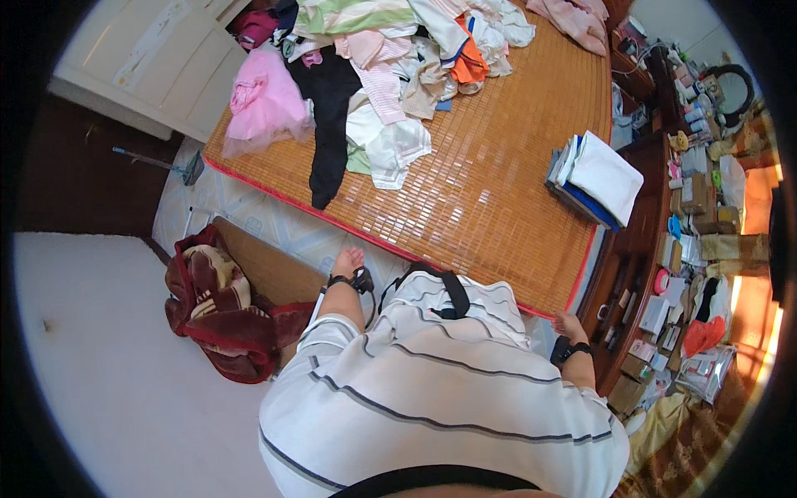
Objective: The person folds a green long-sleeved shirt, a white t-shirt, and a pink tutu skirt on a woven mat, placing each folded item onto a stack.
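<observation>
My left hand [348, 264] hangs beside my body over the tiled floor, holding nothing, its fingers loosely extended. At the near right corner of the bamboo-slat bed mat [479, 187], my right hand [566, 326] is beside the red trim; whether it touches is hard to tell. Nothing shows in that hand. A loose heap of clothes covers the far left of the mat, with a pink tulle dress [264, 96], a black garment [330, 124], a white garment [398, 152] and an orange piece [470, 62]. Toward the right edge lies a neat stack of folded clothes [598, 180].
A wooden cabinet [629, 267] crowded with boxes and bottles runs along the right. On the left, a maroon patterned blanket [224, 311] lies near a brown board [268, 261]. Pink cloth [576, 22] rests at the mat's far right corner. A white door-like panel [149, 56] stands far left.
</observation>
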Demonstrator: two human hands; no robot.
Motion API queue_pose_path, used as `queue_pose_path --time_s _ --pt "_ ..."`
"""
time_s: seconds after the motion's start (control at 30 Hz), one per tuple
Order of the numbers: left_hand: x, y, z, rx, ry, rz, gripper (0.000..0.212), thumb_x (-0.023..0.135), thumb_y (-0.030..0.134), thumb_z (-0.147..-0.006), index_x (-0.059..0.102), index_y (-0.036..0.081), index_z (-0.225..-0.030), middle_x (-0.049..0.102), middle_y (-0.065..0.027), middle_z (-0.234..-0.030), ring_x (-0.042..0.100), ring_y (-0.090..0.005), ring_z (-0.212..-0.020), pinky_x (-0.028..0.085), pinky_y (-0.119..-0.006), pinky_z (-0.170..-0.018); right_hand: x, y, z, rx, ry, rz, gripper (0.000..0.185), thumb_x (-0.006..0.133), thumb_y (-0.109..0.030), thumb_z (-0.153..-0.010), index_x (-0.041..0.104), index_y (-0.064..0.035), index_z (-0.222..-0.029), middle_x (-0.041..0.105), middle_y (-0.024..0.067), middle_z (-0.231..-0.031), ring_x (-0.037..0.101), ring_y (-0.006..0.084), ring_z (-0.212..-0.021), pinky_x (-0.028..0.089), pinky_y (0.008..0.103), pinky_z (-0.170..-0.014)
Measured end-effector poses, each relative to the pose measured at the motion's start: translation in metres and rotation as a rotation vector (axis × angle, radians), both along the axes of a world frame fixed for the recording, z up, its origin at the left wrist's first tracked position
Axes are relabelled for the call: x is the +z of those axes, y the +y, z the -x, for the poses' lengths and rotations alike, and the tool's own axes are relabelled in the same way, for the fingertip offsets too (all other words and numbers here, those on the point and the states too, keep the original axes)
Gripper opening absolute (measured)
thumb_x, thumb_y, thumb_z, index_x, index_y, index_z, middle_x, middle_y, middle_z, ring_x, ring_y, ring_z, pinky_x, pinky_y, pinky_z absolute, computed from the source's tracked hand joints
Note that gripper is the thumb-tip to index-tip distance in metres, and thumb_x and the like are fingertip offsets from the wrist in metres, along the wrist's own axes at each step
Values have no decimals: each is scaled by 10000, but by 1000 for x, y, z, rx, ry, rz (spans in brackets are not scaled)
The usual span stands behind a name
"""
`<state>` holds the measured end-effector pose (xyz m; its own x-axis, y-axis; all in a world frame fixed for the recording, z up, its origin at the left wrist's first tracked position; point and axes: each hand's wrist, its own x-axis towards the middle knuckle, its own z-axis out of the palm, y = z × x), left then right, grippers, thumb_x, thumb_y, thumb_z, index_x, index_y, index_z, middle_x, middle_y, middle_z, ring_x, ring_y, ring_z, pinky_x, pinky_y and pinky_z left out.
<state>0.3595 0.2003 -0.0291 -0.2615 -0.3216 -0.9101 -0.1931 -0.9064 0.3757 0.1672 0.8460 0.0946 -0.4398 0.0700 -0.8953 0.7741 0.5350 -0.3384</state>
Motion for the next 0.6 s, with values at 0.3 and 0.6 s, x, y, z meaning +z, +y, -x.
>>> queue_pose_path --time_s 0.3,0.6 --pt "15 17 150 -191 279 -96 195 441 286 -849 482 99 -881 572 -29 -798 534 -149 -693 431 -251 -590 39 1 -27 -86 -38 -104 302 501 -311 -806 504 -67 -983 587 85 -808 567 195 -711 461 313 -645" --pt "-20 -38 191 84 228 -209 228 436 293 -811 525 136 -951 504 -46 -937 484 -174 -710 426 -303 -626 80 -40 -25 -126 43 -156 253 482 -261 -817 504 -69 -981 582 82 -792 566 191 -700 460 318 -653"
